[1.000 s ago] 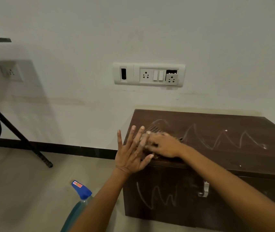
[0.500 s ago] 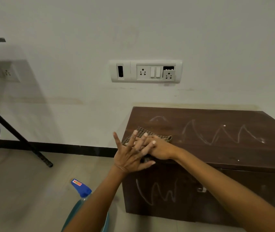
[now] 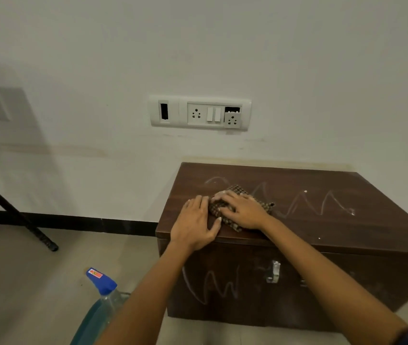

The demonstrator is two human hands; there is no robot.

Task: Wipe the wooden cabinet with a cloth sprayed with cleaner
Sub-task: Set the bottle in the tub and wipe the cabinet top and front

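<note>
While a black stand leg [image 3: 16,215] slanted to the floor at far left, the spray bottle [image 3: 101,295] (blue nozzle, blue-green liquid) stood near my left forearm, just beside the wooden cabinet [image 3: 322,245]. My left hand [image 3: 194,224] lay flat and unclenched on the cabinet's top near its left front corner, fingertips touching the checked cloth [image 3: 225,210]. My right hand [image 3: 241,211] pressed palm-down on that cloth, fingers spread, gripping nothing. White chalk zigzags [image 3: 317,202] ran to the right across the top, another on the front panel beside a metal latch [image 3: 274,271].
</note>
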